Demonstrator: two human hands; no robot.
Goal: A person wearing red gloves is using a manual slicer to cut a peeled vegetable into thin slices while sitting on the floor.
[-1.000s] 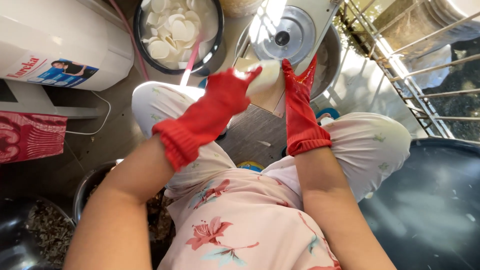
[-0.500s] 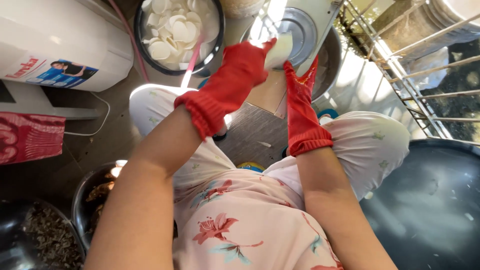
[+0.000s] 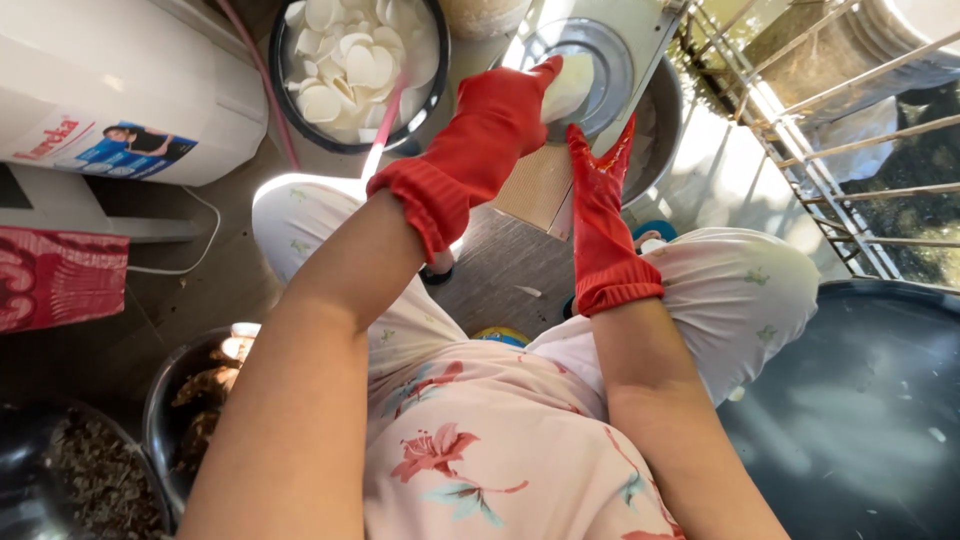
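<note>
Both my hands wear red rubber gloves. My left hand [image 3: 500, 115] grips a pale peeled vegetable piece [image 3: 567, 85] and presses it against the round metal disc of a slicing machine [image 3: 610, 60]. My right hand [image 3: 598, 185] rests just below, flat on the machine's wooden front board [image 3: 535, 190], fingers pointing up toward the disc. I sit with my knees apart in a pink flowered dress.
A dark bowl [image 3: 285, 60] of white round slices in water stands at the upper left beside a white appliance [image 3: 110, 80]. Metal bowls with brown scraps [image 3: 190, 410] sit at lower left. A large dark basin [image 3: 860, 400] is at right, metal railing [image 3: 830, 170] behind.
My left hand has moved up with the pale piece, from in front of the board to the metal disc. The right hand has stayed almost in place.
</note>
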